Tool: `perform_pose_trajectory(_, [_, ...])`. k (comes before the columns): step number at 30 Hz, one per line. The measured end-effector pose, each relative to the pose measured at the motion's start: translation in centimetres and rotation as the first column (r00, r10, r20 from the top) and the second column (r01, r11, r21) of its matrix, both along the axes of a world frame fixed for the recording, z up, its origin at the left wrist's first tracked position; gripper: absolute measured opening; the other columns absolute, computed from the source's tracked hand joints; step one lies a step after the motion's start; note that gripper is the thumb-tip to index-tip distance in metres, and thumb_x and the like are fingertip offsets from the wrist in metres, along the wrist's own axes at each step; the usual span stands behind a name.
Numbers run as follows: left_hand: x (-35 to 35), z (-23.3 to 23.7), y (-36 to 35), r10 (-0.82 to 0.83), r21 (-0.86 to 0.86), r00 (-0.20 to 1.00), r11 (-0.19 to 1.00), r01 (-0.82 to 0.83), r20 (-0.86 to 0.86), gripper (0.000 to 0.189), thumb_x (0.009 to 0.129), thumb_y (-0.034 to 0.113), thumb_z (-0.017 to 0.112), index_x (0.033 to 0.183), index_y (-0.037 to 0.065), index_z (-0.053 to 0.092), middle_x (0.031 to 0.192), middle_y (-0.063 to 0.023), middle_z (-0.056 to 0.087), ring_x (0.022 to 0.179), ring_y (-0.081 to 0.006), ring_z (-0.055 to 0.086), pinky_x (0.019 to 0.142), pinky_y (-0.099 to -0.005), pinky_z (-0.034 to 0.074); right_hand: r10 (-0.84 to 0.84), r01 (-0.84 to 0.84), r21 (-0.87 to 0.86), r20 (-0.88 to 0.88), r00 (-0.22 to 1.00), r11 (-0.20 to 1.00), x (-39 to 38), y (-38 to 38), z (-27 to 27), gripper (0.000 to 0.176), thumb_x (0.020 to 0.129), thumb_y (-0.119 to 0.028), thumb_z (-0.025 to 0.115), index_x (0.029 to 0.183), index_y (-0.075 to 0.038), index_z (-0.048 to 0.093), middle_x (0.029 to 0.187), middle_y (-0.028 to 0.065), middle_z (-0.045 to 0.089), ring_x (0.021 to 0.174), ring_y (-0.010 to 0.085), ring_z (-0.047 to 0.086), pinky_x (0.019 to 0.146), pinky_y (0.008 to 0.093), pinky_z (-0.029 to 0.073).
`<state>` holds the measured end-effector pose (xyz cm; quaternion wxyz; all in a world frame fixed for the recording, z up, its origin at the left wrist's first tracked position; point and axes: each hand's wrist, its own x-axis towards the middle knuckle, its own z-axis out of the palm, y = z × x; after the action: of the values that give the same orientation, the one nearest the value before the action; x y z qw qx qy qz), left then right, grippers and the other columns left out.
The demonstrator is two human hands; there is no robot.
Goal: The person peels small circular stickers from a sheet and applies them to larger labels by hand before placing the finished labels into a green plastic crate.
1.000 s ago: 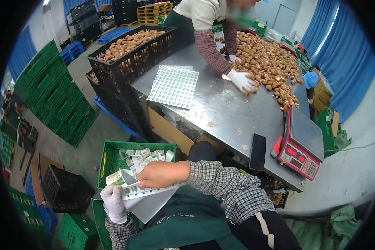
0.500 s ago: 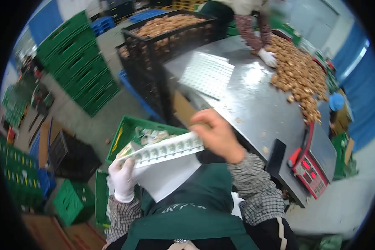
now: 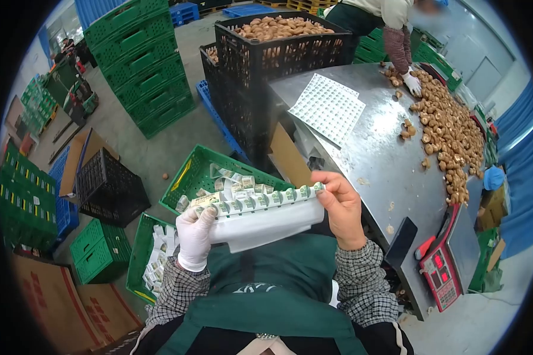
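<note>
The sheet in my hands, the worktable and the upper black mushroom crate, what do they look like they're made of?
Held sheet: probably smooth paper, thin, white and softly bent, though plastic film is possible. Worktable: bare metal, perhaps stainless steel, given its grey sheen and glare. Upper black crate: likely moulded plastic, dullish, with regular slots through its walls.

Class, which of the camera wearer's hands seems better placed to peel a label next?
Probably the right hand: it is bare and pinches one end of the label strip, while the gloved left hand grips the other.
</note>
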<state>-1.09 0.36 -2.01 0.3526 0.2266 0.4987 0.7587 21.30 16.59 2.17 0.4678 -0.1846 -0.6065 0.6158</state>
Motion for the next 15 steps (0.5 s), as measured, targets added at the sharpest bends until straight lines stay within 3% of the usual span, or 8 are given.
perform_pose_trajectory(2, [-0.3,-0.5,-0.2,-0.004,0.002,0.999,1.000,0.004,-0.048,0.017,0.082,0.014,0.068,0.079,-0.003,0.065,0.085,-0.0040,0.064,0.071,-0.0085,0.055,0.066,-0.0231,0.045,0.005,-0.006,-0.097,-0.007,1.000,0.995,0.1,-0.4,-0.2,0.004,0.083,0.002,0.056,0.082,-0.002,0.054,0.100,0.0062,0.058,0.092,0.0099,0.052,0.083,0.0233,0.040])
perform_pose_trajectory(3, [-0.4,-0.6,-0.2,-0.007,0.010,0.996,1.000,0.008,-0.089,0.017,0.082,0.014,0.068,0.080,-0.003,0.065,0.086,-0.0038,0.064,0.073,-0.0086,0.055,0.068,-0.0233,0.045,-0.062,0.062,-0.038,0.003,0.998,0.997,-0.3,-0.7,-0.1,0.003,0.086,-0.002,0.057,0.085,-0.001,0.054,0.090,0.0027,0.059,0.080,0.0052,0.051,0.073,0.0193,0.041])
perform_pose_trajectory(7, [0.5,1.0,-0.1,-0.038,0.035,0.988,0.998,0.043,-0.147,0.015,0.081,0.012,0.069,0.084,-0.002,0.064,0.087,-0.0032,0.064,0.079,-0.0094,0.056,0.074,-0.0237,0.044,-0.175,0.175,-0.086,0.007,0.985,0.981,-0.6,-0.7,-0.9,0.005,0.087,-0.004,0.058,0.085,-0.002,0.053,0.083,0.0004,0.058,0.072,0.0031,0.050,0.066,0.0171,0.041])
perform_pose_trajectory(10, [2.2,3.1,0.3,-0.022,0.050,0.996,0.998,0.026,-0.092,0.015,0.079,0.008,0.069,0.090,-0.003,0.064,0.087,-0.0030,0.064,0.083,-0.0099,0.056,0.079,-0.0239,0.043,-0.248,0.251,-0.103,0.039,0.968,0.963,-1.0,-0.6,-1.0,0.007,0.087,-0.006,0.058,0.084,-0.003,0.053,0.078,-0.0012,0.057,0.067,0.0016,0.048,0.061,0.0158,0.040])
perform_pose_trajectory(15, [0.5,1.1,-0.4,0.005,0.003,0.991,1.000,-0.005,-0.134,0.013,0.080,0.006,0.067,0.091,-0.002,0.065,0.084,-0.0016,0.064,0.076,-0.0083,0.056,0.070,-0.0211,0.045,-0.216,0.228,-0.141,0.092,0.972,0.964,-1.0,-0.9,-1.8,0.010,0.088,-0.007,0.058,0.081,-0.003,0.051,0.073,-0.0034,0.054,0.064,0.0007,0.045,0.058,0.0154,0.037])
